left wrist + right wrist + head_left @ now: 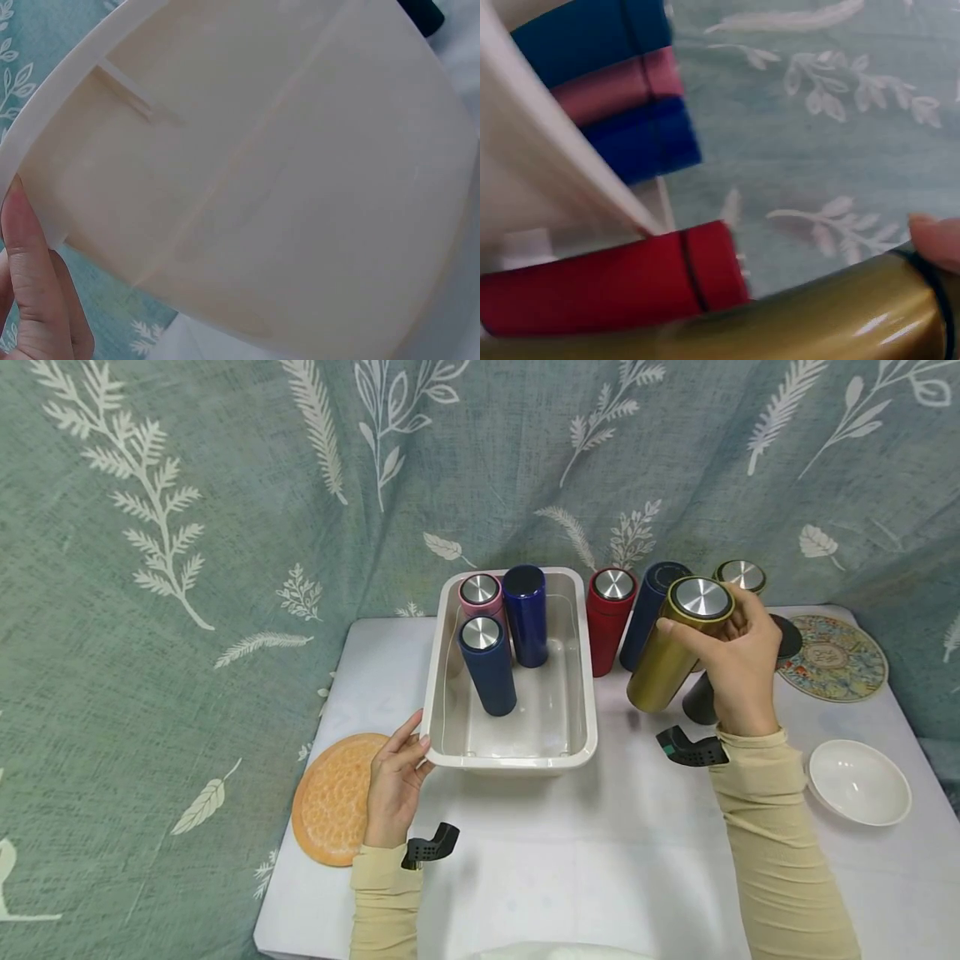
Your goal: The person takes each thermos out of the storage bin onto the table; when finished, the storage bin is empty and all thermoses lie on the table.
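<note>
A silver-capped gold bottle (662,664) is held tilted, right of a white bin (510,762).

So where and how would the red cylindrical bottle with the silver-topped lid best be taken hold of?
Take the red cylindrical bottle round its upper body, just under the lid, probably from above and the near side: it stands upright, with the off-white rectangular tub close on its left and a dark blue cylindrical bottle close on its right.
</note>
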Action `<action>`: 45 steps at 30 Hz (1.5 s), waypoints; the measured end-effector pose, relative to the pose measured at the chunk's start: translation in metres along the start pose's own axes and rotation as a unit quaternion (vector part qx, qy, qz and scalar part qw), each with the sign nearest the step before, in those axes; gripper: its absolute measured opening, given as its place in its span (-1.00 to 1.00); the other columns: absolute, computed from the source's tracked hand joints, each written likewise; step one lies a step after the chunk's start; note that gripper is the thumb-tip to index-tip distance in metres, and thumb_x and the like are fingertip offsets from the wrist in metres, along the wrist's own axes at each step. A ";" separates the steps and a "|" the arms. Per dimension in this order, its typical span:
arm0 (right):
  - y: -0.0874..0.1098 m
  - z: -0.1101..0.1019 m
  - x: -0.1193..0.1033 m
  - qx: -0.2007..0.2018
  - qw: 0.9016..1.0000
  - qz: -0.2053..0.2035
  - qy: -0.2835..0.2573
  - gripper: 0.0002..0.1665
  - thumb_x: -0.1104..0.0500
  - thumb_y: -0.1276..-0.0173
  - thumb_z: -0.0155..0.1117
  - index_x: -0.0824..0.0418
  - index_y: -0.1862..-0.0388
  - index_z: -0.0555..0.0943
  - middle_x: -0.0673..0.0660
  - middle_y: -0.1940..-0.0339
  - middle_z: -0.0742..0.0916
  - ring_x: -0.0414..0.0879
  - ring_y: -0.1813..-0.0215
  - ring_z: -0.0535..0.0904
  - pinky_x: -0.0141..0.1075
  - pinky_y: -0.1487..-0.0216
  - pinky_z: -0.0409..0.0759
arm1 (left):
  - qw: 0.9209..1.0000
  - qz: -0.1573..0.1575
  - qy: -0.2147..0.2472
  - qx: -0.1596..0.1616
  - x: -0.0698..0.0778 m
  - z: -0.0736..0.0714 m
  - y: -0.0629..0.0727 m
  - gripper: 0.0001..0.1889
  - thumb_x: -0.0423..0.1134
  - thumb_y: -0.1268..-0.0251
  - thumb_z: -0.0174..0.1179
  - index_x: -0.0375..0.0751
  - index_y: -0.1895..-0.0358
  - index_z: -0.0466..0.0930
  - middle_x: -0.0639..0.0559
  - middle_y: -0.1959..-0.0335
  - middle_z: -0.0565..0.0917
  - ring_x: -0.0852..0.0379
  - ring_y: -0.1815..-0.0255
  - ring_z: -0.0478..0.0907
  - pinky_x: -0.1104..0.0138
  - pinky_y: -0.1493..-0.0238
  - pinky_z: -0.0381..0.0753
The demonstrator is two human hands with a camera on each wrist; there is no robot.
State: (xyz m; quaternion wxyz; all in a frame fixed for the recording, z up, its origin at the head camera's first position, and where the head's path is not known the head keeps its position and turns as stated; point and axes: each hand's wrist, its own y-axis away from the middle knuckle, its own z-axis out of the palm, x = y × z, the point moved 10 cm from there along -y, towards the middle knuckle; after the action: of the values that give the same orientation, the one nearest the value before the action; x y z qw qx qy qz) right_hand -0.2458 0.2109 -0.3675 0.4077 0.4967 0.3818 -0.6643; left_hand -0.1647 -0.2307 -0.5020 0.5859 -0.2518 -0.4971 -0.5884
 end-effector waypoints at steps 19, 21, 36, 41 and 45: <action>-0.003 -0.020 0.067 0.043 0.989 0.041 0.132 -0.17 0.34 0.07 0.64 0.06 -0.21 0.49 -0.12 -0.05 0.68 -0.25 0.01 0.59 -0.49 0.04 0.53 | 1.000 -0.003 0.008 -0.009 0.000 0.002 0.000 -0.45 -0.52 -0.42 0.05 -0.32 -0.46 0.33 0.11 0.26 0.57 0.23 0.17 0.67 0.44 0.18 0.69; -0.004 -0.022 0.071 0.046 0.990 0.044 0.130 -0.16 0.36 0.08 0.64 0.06 -0.21 0.49 -0.12 -0.04 0.68 -0.25 0.01 0.59 -0.49 0.03 0.53 | 1.000 -0.005 0.009 -0.009 -0.001 0.003 0.000 -0.46 -0.53 -0.42 0.03 -0.32 -0.46 0.33 0.11 0.26 0.57 0.22 0.16 0.67 0.44 0.18 0.70; -0.004 -0.023 0.077 0.055 0.993 0.037 0.103 -0.17 0.42 0.11 0.62 0.07 -0.17 0.50 -0.12 -0.02 0.67 -0.25 -0.01 0.58 -0.51 0.02 0.53 | 1.000 -0.006 0.012 -0.005 0.000 0.000 0.000 -0.44 -0.52 -0.42 0.05 -0.32 -0.47 0.31 0.10 0.27 0.56 0.23 0.21 0.66 0.45 0.21 0.68; -0.004 -0.024 0.079 0.052 0.993 0.038 0.102 -0.18 0.40 0.09 0.62 0.05 -0.18 0.49 -0.12 -0.04 0.66 -0.25 -0.01 0.57 -0.52 0.05 0.54 | 1.000 -0.006 0.015 -0.004 -0.001 0.000 -0.001 -0.45 -0.53 -0.42 0.05 -0.32 -0.47 0.33 0.10 0.28 0.57 0.23 0.21 0.66 0.45 0.22 0.67; -0.004 -0.025 0.080 0.049 0.990 0.035 0.126 -0.17 0.36 0.05 0.62 0.04 -0.22 0.48 -0.13 -0.07 0.66 -0.28 -0.04 0.58 -0.54 0.01 0.53 | 1.000 -0.007 0.013 -0.004 -0.002 0.000 0.000 -0.44 -0.53 -0.42 0.04 -0.32 -0.48 0.31 0.10 0.27 0.57 0.23 0.20 0.66 0.44 0.21 0.68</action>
State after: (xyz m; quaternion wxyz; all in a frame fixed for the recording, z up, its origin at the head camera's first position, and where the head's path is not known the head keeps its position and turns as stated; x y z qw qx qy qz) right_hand -0.2545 0.2218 -0.4497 0.3540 0.6089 0.3794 -0.5999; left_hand -0.1648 -0.2299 -0.5037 0.5869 -0.2432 -0.4889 -0.5978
